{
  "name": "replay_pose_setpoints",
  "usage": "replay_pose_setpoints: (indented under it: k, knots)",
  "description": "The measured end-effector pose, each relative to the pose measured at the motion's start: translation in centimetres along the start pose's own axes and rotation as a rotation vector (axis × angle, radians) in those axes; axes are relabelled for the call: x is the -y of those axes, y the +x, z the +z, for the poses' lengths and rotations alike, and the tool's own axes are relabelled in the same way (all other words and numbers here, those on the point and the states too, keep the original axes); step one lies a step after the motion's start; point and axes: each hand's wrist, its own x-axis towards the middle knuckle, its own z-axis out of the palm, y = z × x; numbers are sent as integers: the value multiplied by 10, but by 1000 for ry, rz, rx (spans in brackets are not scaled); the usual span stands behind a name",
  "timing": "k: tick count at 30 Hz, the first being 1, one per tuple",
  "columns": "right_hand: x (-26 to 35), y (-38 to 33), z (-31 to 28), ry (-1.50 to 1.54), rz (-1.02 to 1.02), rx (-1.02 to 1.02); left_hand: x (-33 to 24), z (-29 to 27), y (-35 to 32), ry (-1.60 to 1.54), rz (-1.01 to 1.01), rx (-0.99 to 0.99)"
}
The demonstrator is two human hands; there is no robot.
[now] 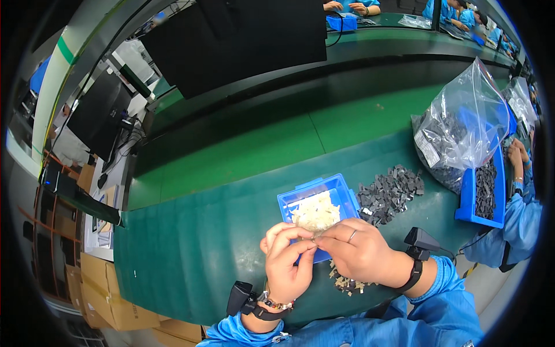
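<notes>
My left hand (287, 263) and my right hand (361, 254) meet fingertip to fingertip over the near side of a small blue tray (345, 194). Both are closed in a pinch on something tiny at the fingertips, too small and too covered to name. Cream-white small pieces (318, 211) lie heaped in the tray. Just right of it, a loose pile of small flat black pieces (390, 196) rests on the green mat. Close below my right hand is a smaller pile of tan-and-black pieces (348, 284), partly hidden by the hand and forearm.
A large clear plastic bag (462, 121) of dark pieces stands at the right, beside a blue bin (483, 218) of black pieces. Past it, a co-worker's hands (516, 153) are at work. A black monitor (240, 40) stands at the back; cardboard boxes (113, 289) are at the lower left.
</notes>
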Motion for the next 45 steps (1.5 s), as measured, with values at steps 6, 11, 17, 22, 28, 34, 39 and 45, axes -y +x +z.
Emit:
replay_pose_setpoints:
  k: [6, 11, 17, 22, 28, 34, 39, 45]
  knots:
    - [-2, -1, -2, -14, -5, 44, -7, -3, 2, 118, 14, 47]
    - [-5, 1, -3, -39, 36, 24, -7, -5, 3, 115, 11, 63]
    - [-13, -3, -7, -85, 78, -43, -3, -2, 3, 54, -33, 17]
    - [-12, 0, -4, -32, 59, -47, 1, -1, 1, 36, -53, 11]
    - [-6, 4, -10, 234, 158, 20, -3, -2, 4, 75, 5, 49]
    - [-4, 3, -9, 315, 209, 39, -4, -3, 0, 87, -9, 22]
    - [0, 3, -9, 372, 262, -24, -6, -5, -2, 96, 23, -41]
    - [-3, 1, -9, 391, 231, 8, -12, 0, -1, 151, 30, -43]
